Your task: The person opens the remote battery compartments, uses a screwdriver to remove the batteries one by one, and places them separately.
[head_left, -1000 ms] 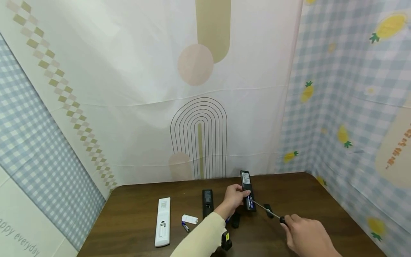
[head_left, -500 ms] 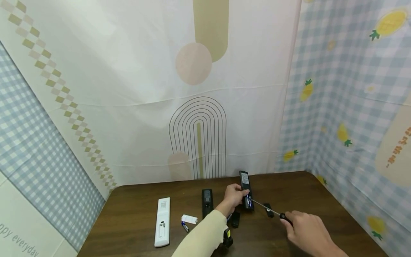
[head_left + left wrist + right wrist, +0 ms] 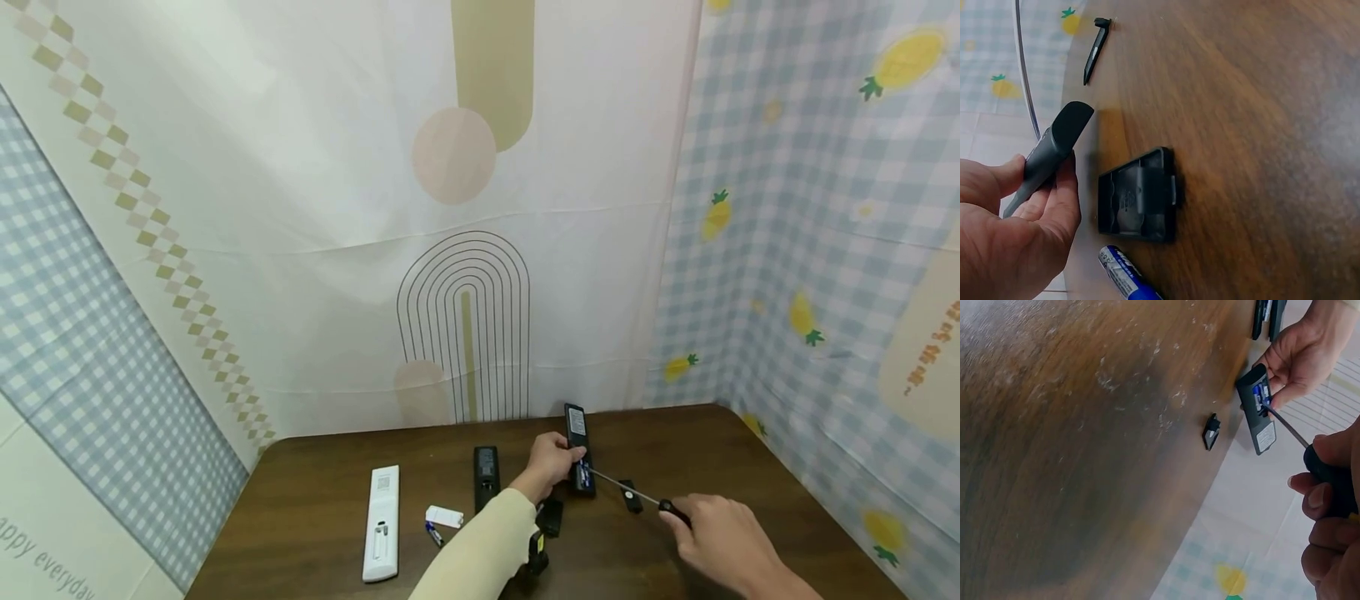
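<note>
My left hand (image 3: 551, 460) grips a black remote control (image 3: 577, 423), tilted up off the table with its back showing. In the right wrist view its battery compartment is uncovered, with blue batteries (image 3: 1260, 392) inside. My right hand (image 3: 723, 533) holds a screwdriver (image 3: 630, 490), fingers wrapped round its black handle (image 3: 1325, 475). The metal shaft reaches left to the batteries, its tip at the compartment; whether it touches them I cannot tell. Below the left hand lie a black battery cover (image 3: 1138, 194) and a blue-and-silver battery (image 3: 1125, 275). Another small black cover (image 3: 632, 497) lies under the screwdriver shaft.
A white remote (image 3: 381, 525) lies face down at the left, its battery compartment uncovered. Beside it are a white cover (image 3: 444, 517) and a blue battery (image 3: 434, 534). A second black remote (image 3: 486, 477) lies left of my left forearm. Patterned cloth hangs behind the table (image 3: 315, 500).
The head view shifts slightly. Both hands, the black remote and the screwdriver stay almost in place, with the screwdriver tip still at the battery compartment.
</note>
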Tool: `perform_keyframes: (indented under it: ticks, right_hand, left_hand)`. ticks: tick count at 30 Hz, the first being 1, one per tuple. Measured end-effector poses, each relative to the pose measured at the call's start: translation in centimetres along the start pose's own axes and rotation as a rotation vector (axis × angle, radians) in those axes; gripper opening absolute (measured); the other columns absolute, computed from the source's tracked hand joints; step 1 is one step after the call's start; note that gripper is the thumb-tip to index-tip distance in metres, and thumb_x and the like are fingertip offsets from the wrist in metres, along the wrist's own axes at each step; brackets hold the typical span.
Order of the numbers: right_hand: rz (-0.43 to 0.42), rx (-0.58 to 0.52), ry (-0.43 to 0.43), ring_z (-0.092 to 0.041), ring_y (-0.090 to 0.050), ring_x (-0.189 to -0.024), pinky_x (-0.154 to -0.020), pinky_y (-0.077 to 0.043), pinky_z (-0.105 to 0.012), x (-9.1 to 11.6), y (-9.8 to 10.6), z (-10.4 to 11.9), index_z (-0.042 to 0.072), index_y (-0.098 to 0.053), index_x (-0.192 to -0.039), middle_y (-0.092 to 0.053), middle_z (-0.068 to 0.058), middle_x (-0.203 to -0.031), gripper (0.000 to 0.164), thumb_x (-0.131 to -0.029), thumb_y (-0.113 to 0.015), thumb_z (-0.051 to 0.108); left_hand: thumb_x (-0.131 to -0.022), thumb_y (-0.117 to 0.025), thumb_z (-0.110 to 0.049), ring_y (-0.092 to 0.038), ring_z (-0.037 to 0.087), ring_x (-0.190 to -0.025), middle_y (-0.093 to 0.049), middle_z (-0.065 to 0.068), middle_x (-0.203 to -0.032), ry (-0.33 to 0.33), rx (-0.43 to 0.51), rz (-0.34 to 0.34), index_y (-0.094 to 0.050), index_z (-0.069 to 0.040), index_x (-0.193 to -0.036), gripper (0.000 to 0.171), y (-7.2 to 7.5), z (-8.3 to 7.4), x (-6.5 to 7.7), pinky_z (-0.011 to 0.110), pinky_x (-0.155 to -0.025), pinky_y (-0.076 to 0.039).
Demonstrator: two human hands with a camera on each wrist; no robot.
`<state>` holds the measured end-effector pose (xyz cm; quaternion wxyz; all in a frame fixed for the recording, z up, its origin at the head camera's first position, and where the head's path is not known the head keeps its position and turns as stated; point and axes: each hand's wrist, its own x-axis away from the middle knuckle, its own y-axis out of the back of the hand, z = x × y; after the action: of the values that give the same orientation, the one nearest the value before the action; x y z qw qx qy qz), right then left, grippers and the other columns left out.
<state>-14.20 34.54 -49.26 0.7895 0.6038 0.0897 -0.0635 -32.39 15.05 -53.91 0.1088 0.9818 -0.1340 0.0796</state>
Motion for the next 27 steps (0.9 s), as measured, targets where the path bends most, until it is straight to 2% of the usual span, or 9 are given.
perform_keyframes:
  ticks: [6,13,22,27]
  right_hand:
    - [0.013,-0.024,-0.012,0.0,-0.042,-0.051,-0.052,-0.036,-0.022,-0.3,-0.2,-0.22,0.021,-0.075,-0.082,-0.059,0.014,-0.065,0.018,-0.098,-0.077,0.027]
    - [-0.033,0.029,0.017,0.002,-0.053,-0.057,-0.052,-0.043,-0.023,-0.61,-0.45,-0.15,0.018,-0.081,-0.092,-0.071,0.01,-0.076,0.013,-0.096,-0.079,0.03]
    - [-0.032,0.024,-0.008,0.001,-0.05,-0.056,-0.051,-0.041,-0.023,-0.54,-0.26,-0.11,0.016,-0.082,-0.095,-0.072,0.009,-0.076,0.014,-0.097,-0.078,0.03]
    - [-0.023,0.003,-0.01,0.001,-0.042,-0.052,-0.05,-0.035,-0.023,-0.49,-0.33,-0.23,0.02,-0.079,-0.088,-0.063,0.013,-0.069,0.014,-0.098,-0.077,0.03]
  left_hand:
    - [-0.101,-0.075,-0.014,-0.073,0.018,-0.084,-0.072,0.012,-0.102,-0.009,0.042,0.013,-0.064,-0.003,-0.107,0.017,0.01,0.23,-0.11,0.038,-0.076,-0.065]
    - [-0.101,-0.075,-0.015,-0.072,0.016,-0.086,-0.074,0.012,-0.104,-0.002,0.048,-0.002,-0.064,-0.003,-0.105,0.016,-0.01,0.35,-0.3,0.036,-0.076,-0.065]
    - [-0.101,-0.075,-0.015,-0.074,0.018,-0.087,-0.074,0.013,-0.105,-0.013,0.048,-0.019,-0.065,-0.002,-0.106,0.017,0.57,0.44,-0.3,0.037,-0.076,-0.065]
    - [-0.101,-0.075,-0.015,-0.073,0.017,-0.086,-0.073,0.012,-0.104,0.0,0.048,-0.024,-0.065,-0.003,-0.108,0.018,0.53,0.41,-0.2,0.036,-0.076,-0.065]
